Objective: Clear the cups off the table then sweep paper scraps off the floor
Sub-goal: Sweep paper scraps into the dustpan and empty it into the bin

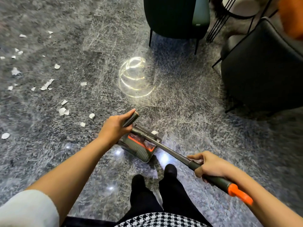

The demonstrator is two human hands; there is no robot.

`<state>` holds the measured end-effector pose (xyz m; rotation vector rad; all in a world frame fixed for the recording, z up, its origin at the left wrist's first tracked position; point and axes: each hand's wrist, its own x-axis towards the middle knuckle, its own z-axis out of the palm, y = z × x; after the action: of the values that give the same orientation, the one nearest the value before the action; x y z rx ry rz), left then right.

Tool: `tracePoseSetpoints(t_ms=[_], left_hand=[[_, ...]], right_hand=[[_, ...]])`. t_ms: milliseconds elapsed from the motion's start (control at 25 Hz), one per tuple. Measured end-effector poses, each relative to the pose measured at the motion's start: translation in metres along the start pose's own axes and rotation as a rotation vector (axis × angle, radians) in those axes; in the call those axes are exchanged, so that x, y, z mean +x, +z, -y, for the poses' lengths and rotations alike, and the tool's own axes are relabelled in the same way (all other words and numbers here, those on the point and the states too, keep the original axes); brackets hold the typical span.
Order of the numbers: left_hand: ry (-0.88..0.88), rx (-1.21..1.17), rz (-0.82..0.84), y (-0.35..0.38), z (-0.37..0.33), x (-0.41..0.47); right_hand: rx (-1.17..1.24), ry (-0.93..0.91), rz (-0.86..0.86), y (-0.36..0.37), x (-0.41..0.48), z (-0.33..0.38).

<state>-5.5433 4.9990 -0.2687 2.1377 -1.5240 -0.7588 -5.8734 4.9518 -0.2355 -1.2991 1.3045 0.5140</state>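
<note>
Your left hand [114, 126] grasps the dustpan handle [131, 120]; your right hand [208, 166] grasps the broom handle [172, 153]. Sweeping has barely begun. Paper scraps [47, 84] remain scattered over the floor's [188, 128] left side.

Left hand [114, 126] is wrapped around the short upright handle of the dustpan [139, 148], which sits on the grey marble floor [188, 128] right in front of the shoes. Right hand [208, 166] grips the broom handle [172, 153], angled across the pan, orange cap at the 4 o'clock end. Paper scraps [47, 84] are scattered from 9 to 10 o'clock, one bit touching the pan's far edge. Dark chairs [262, 68] at 12 to 2 o'clock.
</note>
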Motion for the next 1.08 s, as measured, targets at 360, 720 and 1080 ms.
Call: tracePoseSetpoints(t_ms=[360,720,1080], left_hand=[[0.054,-0.053,-0.002,-0.024,0.017,-0.037],[0.037,-0.026,0.032,-0.021,0.026,-0.040],[0.061,0.019,0.018,-0.027,0.032,-0.031]], right_hand=[[-0.063,0.002,-0.136,0.002,-0.010,0.005],[-0.128,0.117,-0.151,0.045,0.074,0.020],[0.017,0.049,0.088,0.052,0.044,0.019]])
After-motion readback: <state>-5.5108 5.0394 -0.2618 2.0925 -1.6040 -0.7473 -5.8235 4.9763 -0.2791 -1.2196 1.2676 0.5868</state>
